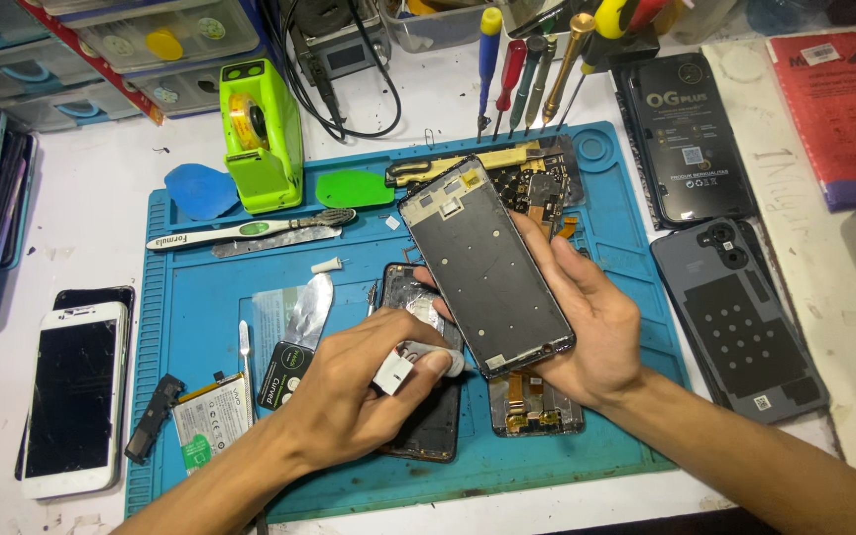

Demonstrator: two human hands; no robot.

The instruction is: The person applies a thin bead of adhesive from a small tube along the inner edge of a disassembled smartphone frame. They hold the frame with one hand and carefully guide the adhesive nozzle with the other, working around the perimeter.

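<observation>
While both hands work above the blue mat (190,337), a phone frame (487,267) is held tilted.
From the head view, the right hand (587,327) clamps the frame's lower right edge, long axis running up-left over the mat; the left hand (359,391), just left of the frame, pinches a small white tube (403,369) whose tip meets the frame's bottom corner.

White bench (101,188) lit evenly, covered by blue mat (200,327). Plastic drawers (101,50) stacked far left. Screwdrivers (527,69) racked far centre.
</observation>
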